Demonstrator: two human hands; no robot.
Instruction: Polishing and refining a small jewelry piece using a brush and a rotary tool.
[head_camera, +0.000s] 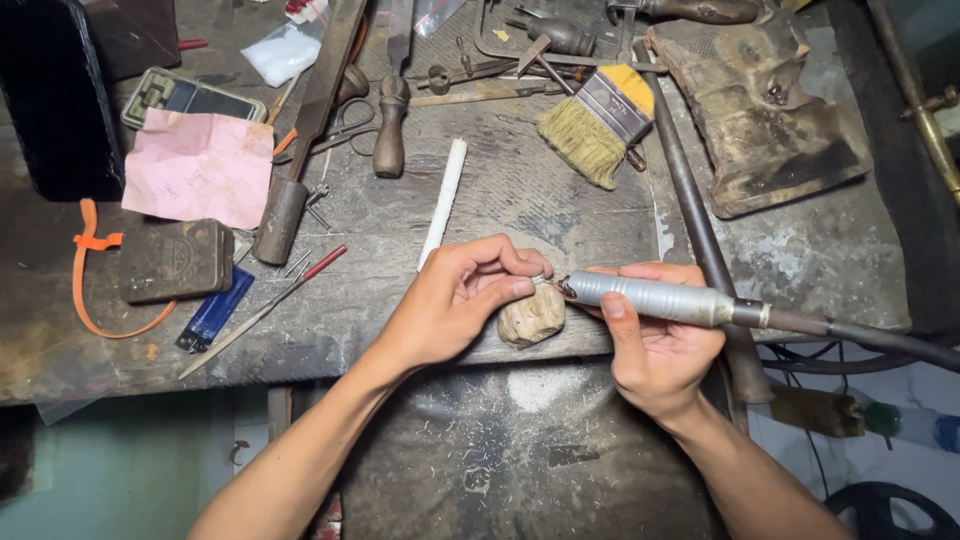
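Two hands ours: left hand (455, 300) pinches tiny piece on worn wooden peg (532, 316); right hand (655, 345) grips ribbed metal handpiece (655, 299); one bristle brush (598, 125) far.

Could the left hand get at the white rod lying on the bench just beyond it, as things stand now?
Probably yes. The white rod lies bare on the bench just beyond the left hand, with nothing between them. But its fingertips pinch a small piece against the wooden peg, at the rotary handpiece tip, and must release first.

Dim, sharp overhead light (corners dark).
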